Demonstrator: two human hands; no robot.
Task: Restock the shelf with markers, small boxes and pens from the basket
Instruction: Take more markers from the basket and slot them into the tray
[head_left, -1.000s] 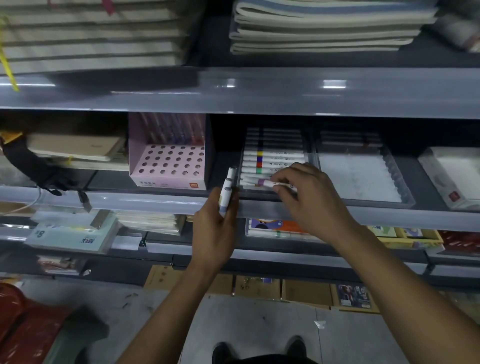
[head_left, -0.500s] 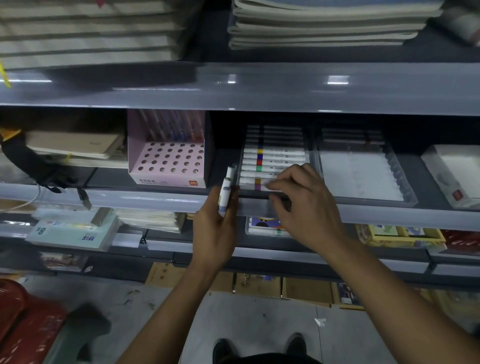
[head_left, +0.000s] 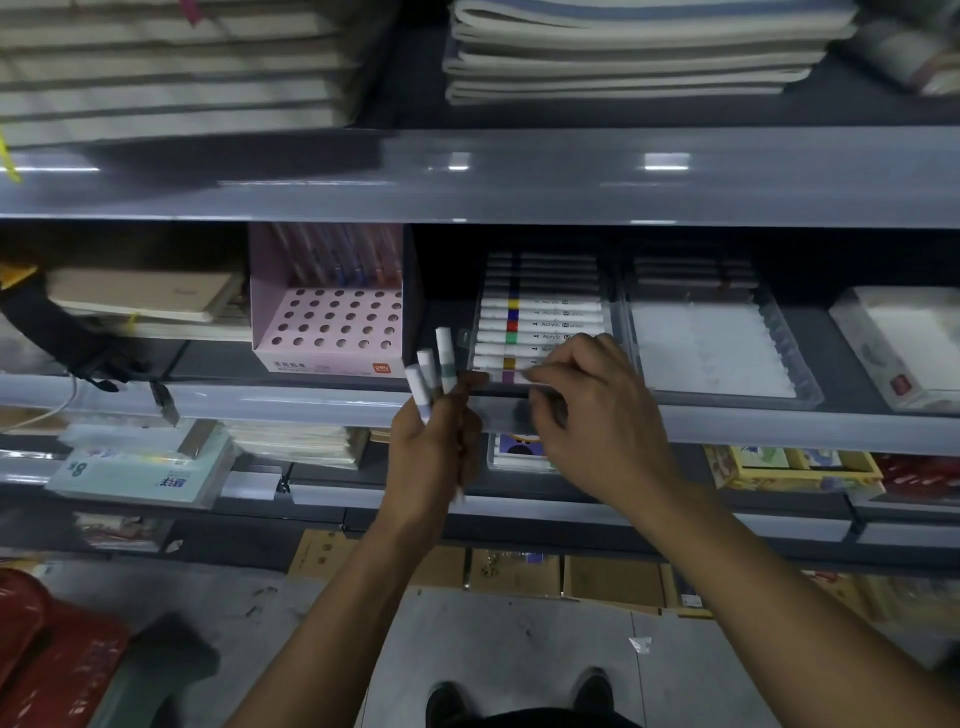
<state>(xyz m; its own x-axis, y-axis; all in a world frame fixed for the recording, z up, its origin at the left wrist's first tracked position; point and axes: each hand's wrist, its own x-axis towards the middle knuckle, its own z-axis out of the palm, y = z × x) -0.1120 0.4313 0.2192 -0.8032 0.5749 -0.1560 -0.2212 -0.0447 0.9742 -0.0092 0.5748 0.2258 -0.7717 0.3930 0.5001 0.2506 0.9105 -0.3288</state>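
3 white markers (head_left: 434, 376) stand nearly upright in a fan, just left of the clear tray (head_left: 618, 322); their lower ends are hidden. The tallest has a grey-green band. In the tray on the middle shelf (head_left: 311, 402) lie white acrylic markers (head_left: 540, 325) in a row, near to far, with yellow, blue, red, green, brown and purple bands. The purple marker (head_left: 511, 375) is nearest.

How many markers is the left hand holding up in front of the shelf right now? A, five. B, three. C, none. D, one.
B: three white marker ends fan out above the left hand, while the right hand is at the marker tray.
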